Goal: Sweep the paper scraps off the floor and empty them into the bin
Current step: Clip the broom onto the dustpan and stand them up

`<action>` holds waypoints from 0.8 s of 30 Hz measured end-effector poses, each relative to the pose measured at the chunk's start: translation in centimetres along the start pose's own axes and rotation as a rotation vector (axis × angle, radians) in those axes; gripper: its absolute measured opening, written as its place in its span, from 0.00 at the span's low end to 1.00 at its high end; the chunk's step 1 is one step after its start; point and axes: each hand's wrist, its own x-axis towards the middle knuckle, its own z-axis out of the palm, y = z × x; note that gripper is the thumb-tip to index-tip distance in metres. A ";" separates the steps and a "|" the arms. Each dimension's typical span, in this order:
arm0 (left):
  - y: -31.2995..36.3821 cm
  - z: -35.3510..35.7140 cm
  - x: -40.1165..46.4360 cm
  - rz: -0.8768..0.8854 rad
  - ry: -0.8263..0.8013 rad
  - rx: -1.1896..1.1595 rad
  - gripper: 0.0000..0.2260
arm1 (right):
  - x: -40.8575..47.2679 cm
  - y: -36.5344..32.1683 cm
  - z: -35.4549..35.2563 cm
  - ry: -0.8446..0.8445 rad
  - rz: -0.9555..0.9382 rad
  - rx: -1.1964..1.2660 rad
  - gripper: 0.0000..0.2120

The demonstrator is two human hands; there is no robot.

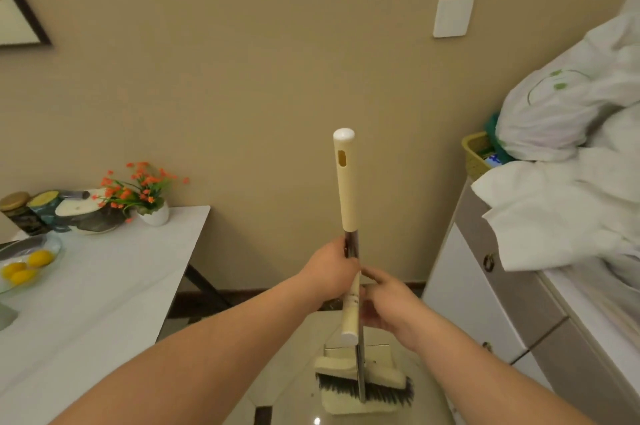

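Note:
A broom with a cream grip and a metal shaft stands upright in front of me on the tiled floor. Its dark bristled head sits in a cream dustpan. My left hand grips the metal shaft just below the cream grip. My right hand is a little lower, its fingers curled round the dustpan's short cream handle, which runs alongside the shaft. No paper scraps or bin are in view.
A white table stands on the left with a flower pot, jars and a dish of lemons. On the right a white cabinet carries white bedding and a yellow basket. A beige wall is straight ahead.

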 end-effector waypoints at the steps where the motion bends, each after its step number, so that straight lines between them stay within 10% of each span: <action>1: -0.1 -0.1 1.0 -0.004 -0.035 -0.006 0.19 | 0.6 -0.3 -0.3 -0.023 0.057 0.089 0.16; 10: -2.3 -2.6 9.8 0.046 -0.421 0.224 0.15 | 9.6 -1.2 0.6 0.015 0.184 0.345 0.20; 24: -13.3 -7.9 19.7 -0.405 -0.153 0.322 0.16 | 25.8 -0.4 0.6 0.145 0.419 0.337 0.19</action>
